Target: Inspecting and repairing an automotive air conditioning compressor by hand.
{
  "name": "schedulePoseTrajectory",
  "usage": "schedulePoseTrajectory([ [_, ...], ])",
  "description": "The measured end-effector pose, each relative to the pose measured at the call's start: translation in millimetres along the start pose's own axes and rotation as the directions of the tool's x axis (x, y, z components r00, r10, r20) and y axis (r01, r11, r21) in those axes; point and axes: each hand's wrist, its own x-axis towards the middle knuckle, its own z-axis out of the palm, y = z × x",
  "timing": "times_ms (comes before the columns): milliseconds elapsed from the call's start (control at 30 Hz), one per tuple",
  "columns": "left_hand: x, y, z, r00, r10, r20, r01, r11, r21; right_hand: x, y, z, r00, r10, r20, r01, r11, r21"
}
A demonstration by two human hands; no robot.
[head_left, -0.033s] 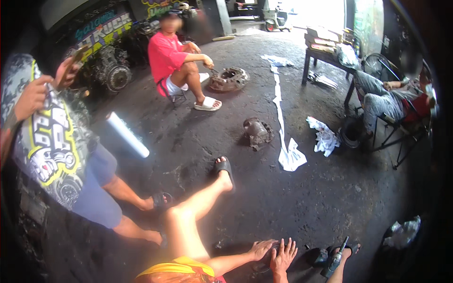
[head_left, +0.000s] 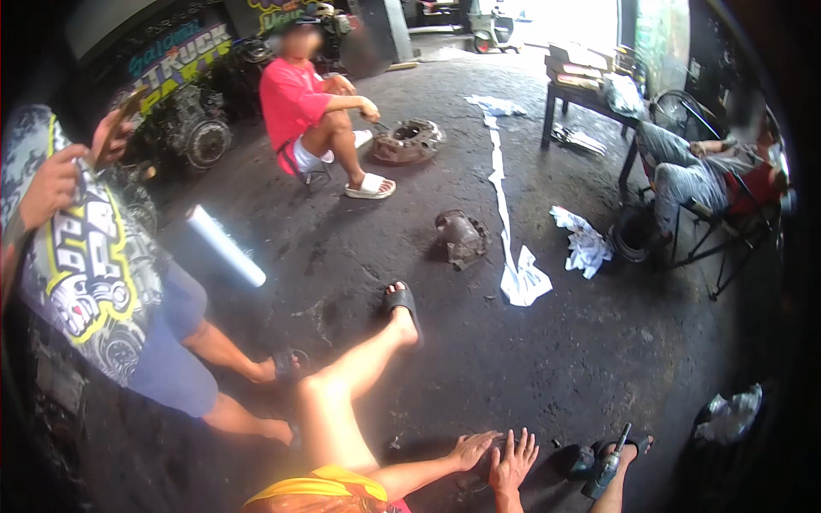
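Note:
My left hand (head_left: 473, 450) and my right hand (head_left: 514, 462) are side by side near the lower edge. Both lie flat with fingers stretched out and nothing gripped. Under them is something dark that I cannot make out against the dark floor. To the right of my right hand, a power drill (head_left: 605, 475) with a long bit stands tilted beside my sandalled foot (head_left: 637, 446). A dark rounded thing (head_left: 581, 462) sits just left of the drill. My other leg (head_left: 359, 368) stretches forward, with a black sandal (head_left: 404, 312) on its foot.
A person (head_left: 299, 111) in pink sits by a rusty round metal part (head_left: 409, 141). Another person (head_left: 128, 282) stands at left near a white roll (head_left: 226, 246). A metal housing (head_left: 463, 238), white cloth strips (head_left: 525, 278), a table (head_left: 590, 101) and a seated person (head_left: 697, 175) lie beyond.
The whole view has shifted slightly, so the floor parts sit a little further left. My hands keep the same flat pose.

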Motion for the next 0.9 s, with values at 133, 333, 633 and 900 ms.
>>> schedulePoseTrajectory([
  [133,-1.7,2.4,1.1,1.000,0.005,0.005,-0.005,1.000,-0.015,-5.2,0.4,9.2,0.994,0.110,-0.011,-0.110,0.994,-0.013],
  [333,-7.0,4.5,4.2,1.000,-0.006,0.009,0.006,1.000,-0.005,-12.3,-31.8,33.5,0.789,0.549,-0.276,-0.588,0.805,-0.076],
  [633,-2.3,-2.4,8.7,0.998,0.032,-0.046,-0.034,0.999,-0.042,-16.5,-10.7,16.5,0.955,0.200,-0.218,-0.220,0.973,-0.073],
  [900,1.4,-13.0,22.3,0.990,0.002,-0.144,-0.002,1.000,0.001,13.0,19.0,-18.9,0.854,-0.489,0.176,0.503,0.863,-0.043],
])
